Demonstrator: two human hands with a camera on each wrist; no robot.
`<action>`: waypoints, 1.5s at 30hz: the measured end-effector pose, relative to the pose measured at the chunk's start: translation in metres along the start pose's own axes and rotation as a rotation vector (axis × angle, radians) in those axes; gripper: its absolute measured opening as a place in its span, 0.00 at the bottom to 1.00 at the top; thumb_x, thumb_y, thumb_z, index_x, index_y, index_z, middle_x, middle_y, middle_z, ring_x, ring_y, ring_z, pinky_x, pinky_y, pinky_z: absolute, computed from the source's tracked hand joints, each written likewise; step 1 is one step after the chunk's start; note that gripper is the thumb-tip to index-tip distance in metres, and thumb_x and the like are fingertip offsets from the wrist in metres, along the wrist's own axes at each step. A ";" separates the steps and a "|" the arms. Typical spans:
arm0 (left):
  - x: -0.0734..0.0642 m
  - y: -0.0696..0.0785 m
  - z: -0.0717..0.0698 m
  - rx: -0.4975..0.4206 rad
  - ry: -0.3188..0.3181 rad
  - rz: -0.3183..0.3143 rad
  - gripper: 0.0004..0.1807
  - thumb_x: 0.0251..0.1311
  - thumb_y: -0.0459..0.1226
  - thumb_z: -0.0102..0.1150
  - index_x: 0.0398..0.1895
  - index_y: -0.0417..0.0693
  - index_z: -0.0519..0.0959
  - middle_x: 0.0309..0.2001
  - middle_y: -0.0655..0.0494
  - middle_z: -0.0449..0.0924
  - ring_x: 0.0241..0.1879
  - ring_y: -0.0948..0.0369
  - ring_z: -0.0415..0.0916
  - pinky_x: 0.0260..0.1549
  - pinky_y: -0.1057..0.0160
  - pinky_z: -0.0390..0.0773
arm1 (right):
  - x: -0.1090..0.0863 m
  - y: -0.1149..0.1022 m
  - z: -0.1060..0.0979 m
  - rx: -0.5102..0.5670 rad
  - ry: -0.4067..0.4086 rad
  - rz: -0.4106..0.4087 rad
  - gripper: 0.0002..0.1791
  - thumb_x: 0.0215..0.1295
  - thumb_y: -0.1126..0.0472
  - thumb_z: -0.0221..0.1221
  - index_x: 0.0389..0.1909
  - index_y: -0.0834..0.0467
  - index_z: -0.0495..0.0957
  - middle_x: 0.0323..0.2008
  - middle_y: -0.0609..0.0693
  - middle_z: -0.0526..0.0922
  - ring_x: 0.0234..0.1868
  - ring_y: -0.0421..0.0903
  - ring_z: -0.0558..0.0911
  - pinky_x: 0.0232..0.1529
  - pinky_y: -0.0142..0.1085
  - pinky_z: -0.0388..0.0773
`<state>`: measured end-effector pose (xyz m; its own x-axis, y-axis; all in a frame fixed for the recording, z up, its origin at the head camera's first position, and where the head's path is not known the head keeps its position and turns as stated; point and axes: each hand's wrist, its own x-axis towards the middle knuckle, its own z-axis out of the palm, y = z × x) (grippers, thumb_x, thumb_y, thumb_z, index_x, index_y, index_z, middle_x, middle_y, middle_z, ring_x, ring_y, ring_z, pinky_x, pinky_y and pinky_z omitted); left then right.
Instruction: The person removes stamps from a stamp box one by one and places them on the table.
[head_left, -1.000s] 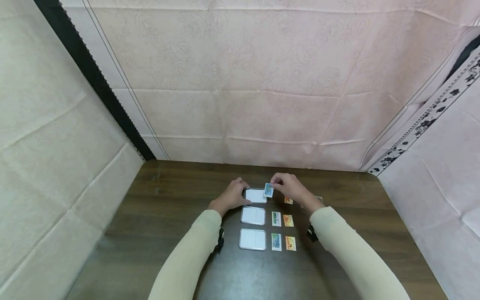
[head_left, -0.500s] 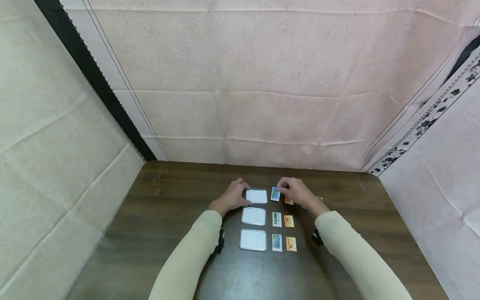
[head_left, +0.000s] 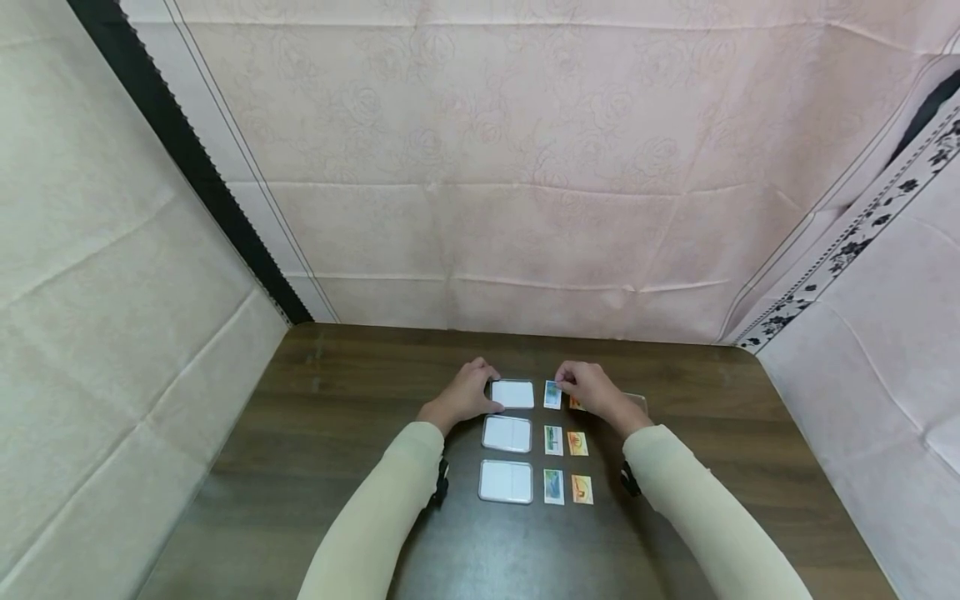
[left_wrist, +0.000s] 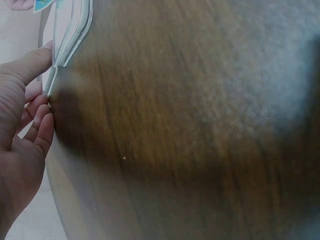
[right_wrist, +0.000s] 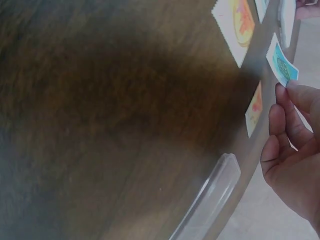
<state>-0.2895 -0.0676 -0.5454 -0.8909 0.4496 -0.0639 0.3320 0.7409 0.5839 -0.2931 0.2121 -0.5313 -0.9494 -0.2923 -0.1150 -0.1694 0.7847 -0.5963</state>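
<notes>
My right hand [head_left: 590,389] pinches a blue postage stamp [right_wrist: 282,62] by a corner between thumb and fingertip. The stamp is tilted in the right wrist view, low over the table. My left hand [head_left: 467,390] holds the left side of the farthest flat white-looking plastic case [head_left: 513,394], thumb on the near side and fingers on the far side. An orange stamp [right_wrist: 255,109] lies beside the right hand, which partly covers it in the head view. Closer to me lie two more blue-green stamps [head_left: 553,441] and two more orange stamps [head_left: 577,443].
Two similar cases, the middle case [head_left: 507,434] and the near case [head_left: 506,482], line up below the held one. A clear plastic piece [right_wrist: 210,195] lies by the right wrist. The brown wooden table [head_left: 300,467] ends at a hanging pale cloth [head_left: 525,250].
My right hand has moved the blue stamp rightward, away from over the far case's right edge, and then slightly nearer and lower. The left hand has stayed on the case.
</notes>
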 end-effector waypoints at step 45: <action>0.002 -0.003 0.001 -0.001 -0.017 -0.016 0.36 0.59 0.49 0.74 0.67 0.45 0.75 0.61 0.50 0.71 0.59 0.55 0.70 0.61 0.54 0.76 | -0.002 -0.016 0.017 -0.316 0.084 0.019 0.09 0.72 0.60 0.64 0.50 0.57 0.81 0.49 0.55 0.80 0.52 0.56 0.75 0.58 0.55 0.75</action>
<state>-0.2916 -0.0679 -0.5482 -0.8909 0.4459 -0.0867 0.3174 0.7474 0.5836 -0.2836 0.1910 -0.5352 -0.9694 -0.2403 -0.0497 -0.2129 0.9243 -0.3167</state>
